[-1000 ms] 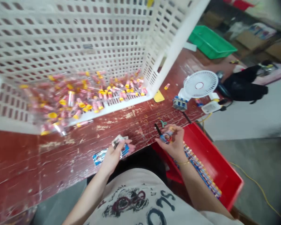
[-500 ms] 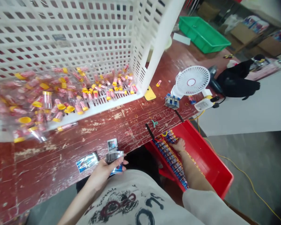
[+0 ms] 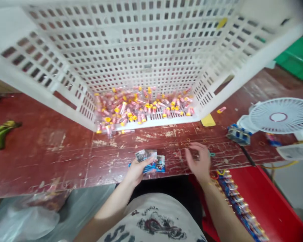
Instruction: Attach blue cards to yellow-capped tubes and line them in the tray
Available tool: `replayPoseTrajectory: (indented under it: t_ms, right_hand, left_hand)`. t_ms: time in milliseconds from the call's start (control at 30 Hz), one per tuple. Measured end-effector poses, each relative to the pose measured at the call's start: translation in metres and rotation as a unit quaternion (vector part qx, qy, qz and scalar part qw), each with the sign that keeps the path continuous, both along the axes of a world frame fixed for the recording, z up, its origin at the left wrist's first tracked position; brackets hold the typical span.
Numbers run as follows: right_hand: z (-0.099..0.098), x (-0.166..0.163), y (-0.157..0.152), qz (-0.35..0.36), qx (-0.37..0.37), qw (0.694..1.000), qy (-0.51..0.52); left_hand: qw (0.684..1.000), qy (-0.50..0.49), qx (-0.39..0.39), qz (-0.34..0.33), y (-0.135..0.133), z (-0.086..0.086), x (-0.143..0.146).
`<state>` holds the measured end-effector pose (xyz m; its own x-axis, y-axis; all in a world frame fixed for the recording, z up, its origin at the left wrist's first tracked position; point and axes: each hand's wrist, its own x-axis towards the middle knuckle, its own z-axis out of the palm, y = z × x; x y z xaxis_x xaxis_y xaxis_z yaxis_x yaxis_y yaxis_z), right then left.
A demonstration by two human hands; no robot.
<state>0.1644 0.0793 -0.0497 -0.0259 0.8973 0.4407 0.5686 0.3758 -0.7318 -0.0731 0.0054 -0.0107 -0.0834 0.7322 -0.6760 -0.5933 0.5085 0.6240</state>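
Note:
My left hand [image 3: 137,171] is closed around several small blue-and-silver packets [image 3: 149,166] at the front edge of the table, thumb on top. Another blue packet [image 3: 161,164] lies right beside them. To the right, my right hand [image 3: 200,162] hovers over the table with thumb and fingers apart; I see nothing in it, though motion softens its outline. Small rubber bands [image 3: 187,145] lie just beyond its fingertips, and a teal band [image 3: 212,154] is at its right side. Rows of similar packets [image 3: 233,193] stand in the red bin [image 3: 270,198] at the lower right.
A big white slatted crate [image 3: 146,43] lies open toward me, with pink, yellow-capped tubes [image 3: 126,111] inside. On the right are a yellow card [image 3: 208,120], a bundle of packets [image 3: 238,134], a white fan [image 3: 277,117] and a green tray [image 3: 296,58]. Bananas [image 3: 1,136] lie far left.
My right hand has left the packets in the red bin and come back over the table, seemingly with nothing in it. My left hand still holds packets. The view has swung left.

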Motion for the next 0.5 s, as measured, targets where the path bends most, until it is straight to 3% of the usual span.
replayPoseTrajectory:
  t_ms: [100,200,333,500]
  right_hand:
    - [0.025,-0.113,0.052,0.197,-0.02,0.98,0.027]
    - [0.038,-0.182,0.084,0.26,-0.025,0.965,0.005]
    - [0.04,-0.218,0.079,0.32,-0.03,0.947,-0.013]
    - [0.022,-0.243,0.051,0.387,-0.078,0.918,-0.022]
  left_hand:
    - [1.0,0.007,0.019,0.018,-0.005,0.01,-0.016]
    - [0.999,0.016,0.044,0.027,-0.015,0.018,-0.029]
    - [0.997,0.016,0.056,0.052,-0.027,0.017,-0.046]
    - [0.997,0.034,0.037,0.064,-0.032,0.013,-0.059]
